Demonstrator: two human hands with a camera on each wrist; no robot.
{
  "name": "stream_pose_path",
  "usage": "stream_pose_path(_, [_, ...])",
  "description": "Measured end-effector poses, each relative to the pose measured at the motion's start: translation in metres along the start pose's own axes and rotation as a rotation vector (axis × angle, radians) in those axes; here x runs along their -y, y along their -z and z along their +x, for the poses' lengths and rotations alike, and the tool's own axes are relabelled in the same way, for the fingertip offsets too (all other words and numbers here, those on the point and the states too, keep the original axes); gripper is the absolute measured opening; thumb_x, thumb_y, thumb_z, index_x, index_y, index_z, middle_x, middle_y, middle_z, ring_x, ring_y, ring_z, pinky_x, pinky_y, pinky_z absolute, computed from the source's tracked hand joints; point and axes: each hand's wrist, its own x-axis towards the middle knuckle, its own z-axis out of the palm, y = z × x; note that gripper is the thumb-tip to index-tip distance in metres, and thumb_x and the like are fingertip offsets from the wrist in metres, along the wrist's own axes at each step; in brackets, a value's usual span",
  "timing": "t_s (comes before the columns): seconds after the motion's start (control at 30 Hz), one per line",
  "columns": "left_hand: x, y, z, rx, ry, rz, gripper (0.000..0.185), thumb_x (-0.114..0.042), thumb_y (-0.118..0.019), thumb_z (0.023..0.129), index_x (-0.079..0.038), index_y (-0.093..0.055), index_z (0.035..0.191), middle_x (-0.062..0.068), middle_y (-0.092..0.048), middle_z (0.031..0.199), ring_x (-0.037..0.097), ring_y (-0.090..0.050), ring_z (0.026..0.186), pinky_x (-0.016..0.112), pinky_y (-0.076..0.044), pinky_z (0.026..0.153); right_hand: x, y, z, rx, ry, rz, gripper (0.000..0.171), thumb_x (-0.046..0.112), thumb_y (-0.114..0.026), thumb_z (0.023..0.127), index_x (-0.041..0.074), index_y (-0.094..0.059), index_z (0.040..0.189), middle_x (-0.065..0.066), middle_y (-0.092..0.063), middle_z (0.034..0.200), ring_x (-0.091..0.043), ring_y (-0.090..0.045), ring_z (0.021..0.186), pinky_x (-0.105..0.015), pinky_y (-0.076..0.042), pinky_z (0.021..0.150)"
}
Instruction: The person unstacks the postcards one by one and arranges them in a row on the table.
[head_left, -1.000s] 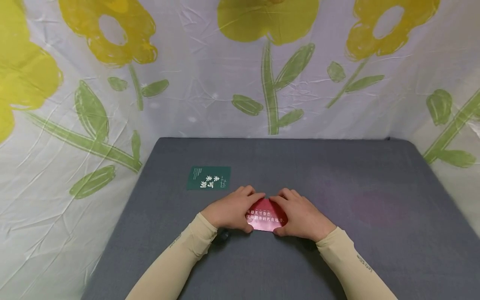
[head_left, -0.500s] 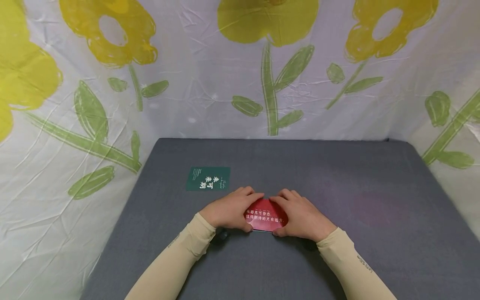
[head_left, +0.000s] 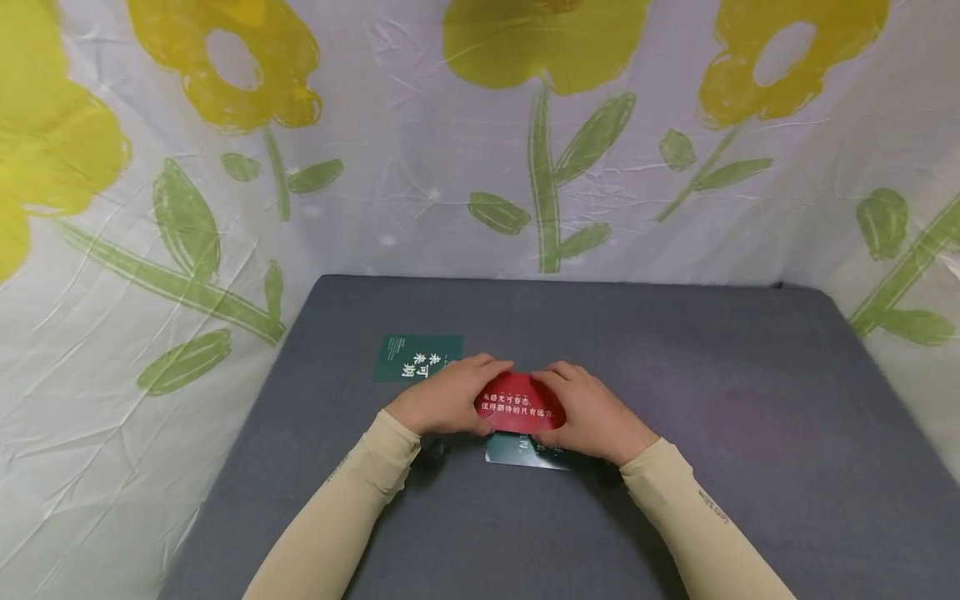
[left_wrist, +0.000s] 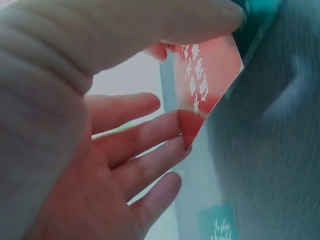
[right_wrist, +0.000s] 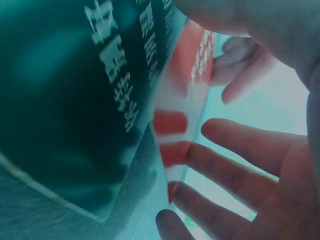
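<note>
- The red card [head_left: 520, 402] is now being held clear of the grey worktop [head_left: 750, 500]; half a second ago it was lying flat on the surface, closer to the person.
- A dark teal card [head_left: 525, 451] is now showing directly beneath the red card, resting flat on the worktop. In the earlier pictures the red card and the hands were covering that spot.
- Judgement: the top card is being separated from the one under it, so the lift stage is in progress and the lower card is becoming reachable.
- The left hand [head_left: 442, 402] is pinching the left edge of the red card, thumb above and fingers [left_wrist: 150, 137] below, as the left wrist view is showing.
- The right hand [head_left: 592, 411] is pinching the right edge in the same manner, with fingers [right_wrist: 240, 140] spreading under the card.
- Both grips are therefore closing on the card edges, not pressing down on the worktop.
- Both forearms, in beige sleeves [head_left: 352, 508], are converging toward the centre, wrists staying low and near the surface.
- A second green card [head_left: 418, 357] is lying flat just beyond the left hand, apart from the pair.
- A flower-print cloth [head_left: 480, 142] is hanging behind the worktop.
</note>
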Motion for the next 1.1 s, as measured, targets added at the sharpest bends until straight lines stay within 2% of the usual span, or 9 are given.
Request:
stream_pose_path(0.1, [0.008, 0.008, 0.006, -0.012, 0.019, -0.007, 0.104, -0.028, -0.097, 0.077, -0.014, -0.044, 0.165, 0.005, -0.056, 0.157, 0.026, -0.055, 0.136, 0.044, -0.058, 0.108, -0.002, 0.004, 0.016, 0.043, -0.017, 0.014, 0.089, 0.035, -0.098, 0.074, 0.008, -0.06, 0.15, -0.007, -0.064, 0.14, -0.028, -0.062, 0.124, -0.045, -0.064, 0.095])
stream_pose_path(0.3, [0.025, 0.022, 0.02, -0.023, 0.06, -0.037, 0.107, -0.026, -0.098, 0.076, -0.014, -0.041, 0.166, 0.006, -0.053, 0.16, 0.026, -0.054, 0.14, 0.043, -0.06, 0.107, -0.011, 0.007, 0.047, 0.078, -0.023, 0.027, 0.087, 0.037, -0.096, 0.078, 0.009, -0.059, 0.152, -0.008, -0.062, 0.145, -0.029, -0.061, 0.128, -0.047, -0.063, 0.1])
stream_pose_path(0.5, [0.044, 0.025, 0.029, -0.018, 0.087, -0.042, 0.103, -0.028, -0.096, 0.08, -0.016, -0.041, 0.167, 0.006, -0.053, 0.16, 0.025, -0.053, 0.141, 0.044, -0.056, 0.113, -0.015, 0.004, 0.069, 0.115, -0.008, 0.009, 0.086, 0.039, -0.093, 0.083, 0.008, -0.057, 0.154, -0.011, -0.06, 0.148, -0.031, -0.06, 0.132, -0.049, -0.06, 0.107])
stream_pose_path(0.63, [0.053, 0.025, 0.034, -0.019, 0.083, -0.051, 0.099, -0.028, -0.094, 0.083, -0.015, -0.042, 0.166, 0.006, -0.054, 0.16, 0.025, -0.054, 0.142, 0.044, -0.052, 0.118, -0.016, 0.002, 0.077, 0.118, -0.009, -0.009, 0.087, 0.039, -0.093, 0.083, 0.008, -0.055, 0.155, -0.012, -0.06, 0.151, -0.034, -0.059, 0.135, -0.052, -0.057, 0.111])
stream_pose_path(0.87, [0.058, 0.024, 0.039, -0.004, 0.083, -0.041, 0.095, -0.03, -0.092, 0.085, -0.013, -0.044, 0.165, 0.008, -0.054, 0.161, 0.026, -0.053, 0.144, 0.045, -0.049, 0.122, -0.019, -0.002, 0.078, 0.122, -0.029, -0.027, 0.085, 0.039, -0.09, 0.086, 0.009, -0.053, 0.157, -0.014, -0.057, 0.157, -0.037, -0.053, 0.144, -0.061, -0.046, 0.12])
stream_pose_path(1.1, [0.06, 0.027, 0.039, -0.005, 0.093, -0.062, 0.093, -0.03, -0.093, 0.085, -0.014, -0.047, 0.164, 0.007, -0.054, 0.163, 0.028, -0.052, 0.146, 0.047, -0.049, 0.121, -0.018, 0.002, 0.082, 0.124, -0.042, -0.018, 0.089, 0.038, -0.093, 0.083, 0.009, -0.054, 0.157, -0.014, -0.058, 0.156, -0.037, -0.052, 0.144, -0.06, -0.048, 0.119])
